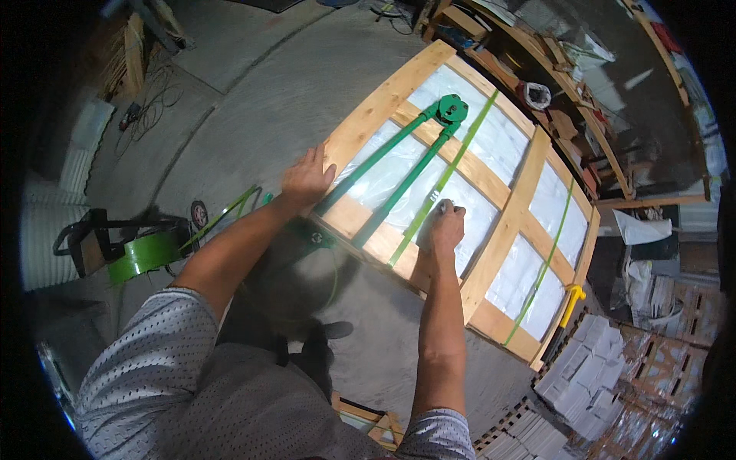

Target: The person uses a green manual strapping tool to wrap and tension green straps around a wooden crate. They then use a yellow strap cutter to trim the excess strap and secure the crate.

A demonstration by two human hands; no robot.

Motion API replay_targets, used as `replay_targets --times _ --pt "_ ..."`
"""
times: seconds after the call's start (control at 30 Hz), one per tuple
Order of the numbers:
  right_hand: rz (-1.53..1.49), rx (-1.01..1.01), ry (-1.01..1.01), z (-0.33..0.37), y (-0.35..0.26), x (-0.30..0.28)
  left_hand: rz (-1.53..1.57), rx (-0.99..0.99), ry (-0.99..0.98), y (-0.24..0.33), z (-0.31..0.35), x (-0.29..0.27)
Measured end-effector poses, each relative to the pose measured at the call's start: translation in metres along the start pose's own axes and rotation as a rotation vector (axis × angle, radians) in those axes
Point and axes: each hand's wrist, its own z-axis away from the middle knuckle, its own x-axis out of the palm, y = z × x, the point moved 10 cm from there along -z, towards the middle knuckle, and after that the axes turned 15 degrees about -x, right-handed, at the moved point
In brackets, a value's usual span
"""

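Note:
A wooden-framed crate [502, 222] with white plastic-wrapped panels lies in front of me. Two green straps cross it, and the nearer strap [452, 170] carries small shiny metal seals [435, 195]. On top rests a green long-handled strapping crimper [381, 215], its jaw head toward the far side. My left hand [307, 180] lies on the crate's near left edge beside the crimper handles, its fingers stretched out. Just right of the nearer strap, my right hand [447, 228] is closed above the wrapped panel. Something small shows at its fingertips, too small to name.
On the left stands a strap cart [96, 238] with a green strap roll [142, 257] and a wheel. A yellow-handled tool [571, 300] is at the crate's right corner. Cluttered wooden shelving [583, 107] stands behind. Stacked grey blocks [586, 360] and wrapped pallets [652, 391] sit at the right.

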Motion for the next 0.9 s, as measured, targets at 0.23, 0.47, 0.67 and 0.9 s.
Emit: replay_targets --times 0.23,0.47,0.67,0.9 --pt "0.017 -0.142 0.064 0.007 -0.009 -0.008 0.033 0.043 0.019 0.002 0.0 0.002" --pt "-0.828 0.34 0.286 0.058 0.036 -0.009 0.015 0.02 -0.003 0.003 -0.001 0.0" --pt "-1.469 0.446 0.273 0.147 -0.014 0.001 0.012 -0.03 -0.078 0.0 0.0 0.002" --pt "-1.422 0.756 0.12 0.266 -0.092 0.066 0.067 0.023 -0.081 -0.004 -0.005 0.003"
